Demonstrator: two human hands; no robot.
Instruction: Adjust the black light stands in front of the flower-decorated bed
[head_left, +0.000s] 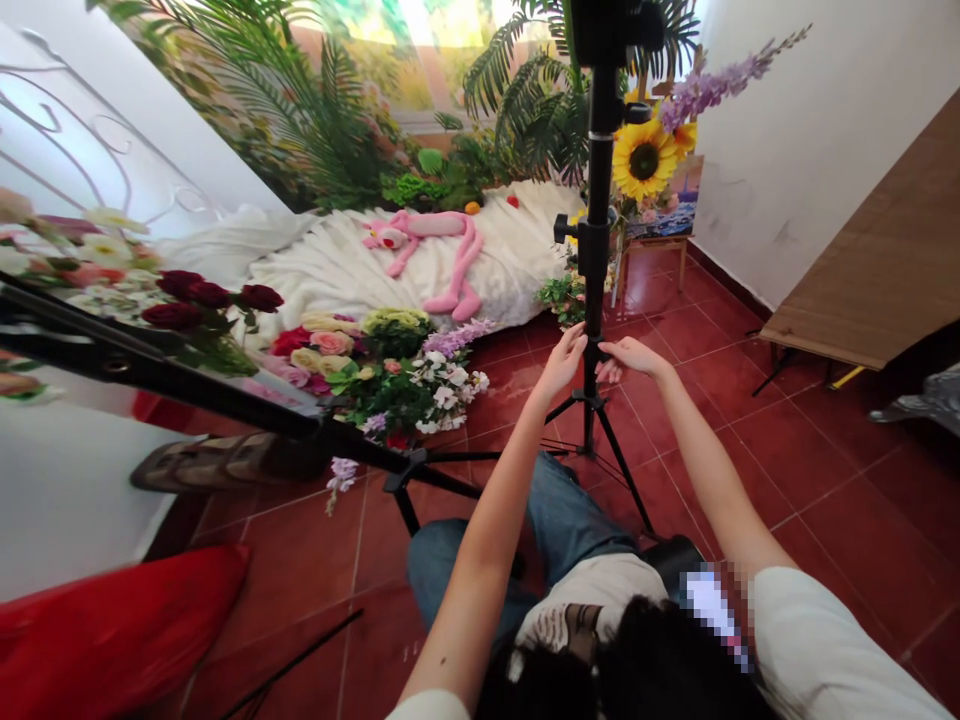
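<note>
A black light stand (598,190) rises upright in front of me, its tripod legs spread on the floor. My left hand (564,362) is at the left side of its lower pole, fingers fairly straight and close to the tube. On the opposite side, my right hand (628,358) has its fingertips at the pole near a dark collar, fingers loosely bent and apart. Whether either hand presses on the pole is hard to tell. Higher up, a black clamp knob (564,229) sticks out to the left.
Another black stand (285,415) slants across the left. Artificial flowers (405,380) lie before a white blanket (330,260) with a pink plush toy (442,228). Sunflowers (643,162) stand behind the pole. A brown board (877,240) is on the right, red fabric (127,625) at lower left.
</note>
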